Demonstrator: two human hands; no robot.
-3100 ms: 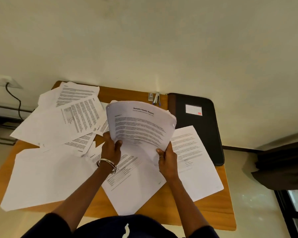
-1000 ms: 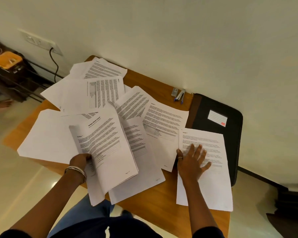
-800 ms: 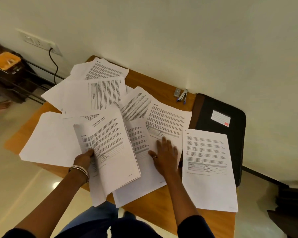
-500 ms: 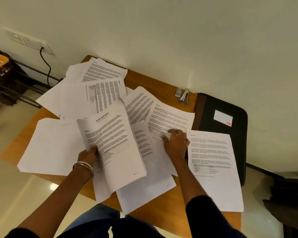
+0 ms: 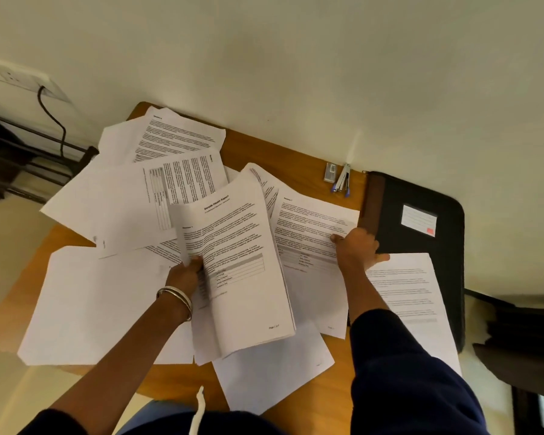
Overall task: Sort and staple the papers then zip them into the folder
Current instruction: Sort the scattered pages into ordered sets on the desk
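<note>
Cream wall behind small wooden table (image 5: 336, 384), littered with loose printed sheets. Left hand (image 5: 186, 271) grips gathered stack (image 5: 239, 262), thumb on top, long axis running away from person. Right hand (image 5: 357, 246) lies fingers curled on single printed sheet (image 5: 308, 233) just right of stack; whether it pinches the sheet is unclear. Right hand nearer. Sheets thin, limp, matte. Black zip folder (image 5: 421, 246) at right edge, shut; small metal stapler (image 5: 343, 180) by wall, untouched.
</note>
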